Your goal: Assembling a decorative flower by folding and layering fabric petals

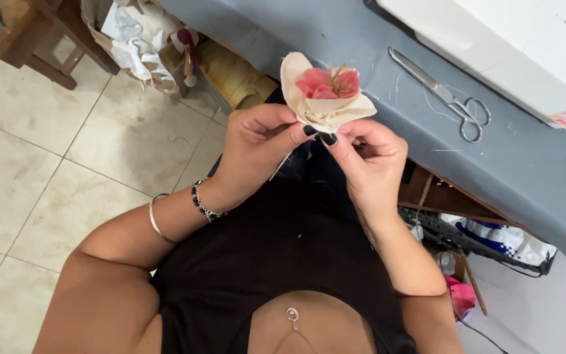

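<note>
Two hands pinch one fabric flower: left hand at seven o'clock, right hand at five; petals could be crushed by tighter fingertips.

1. looks like a home sewing workspace.
2. grey cloth-covered counter carrying metal scissors and stray threads.
3. white machine body at the counter's far edge.
4. bag of white fabric scraps on a beige tiled floor, beside wooden furniture legs.
</note>
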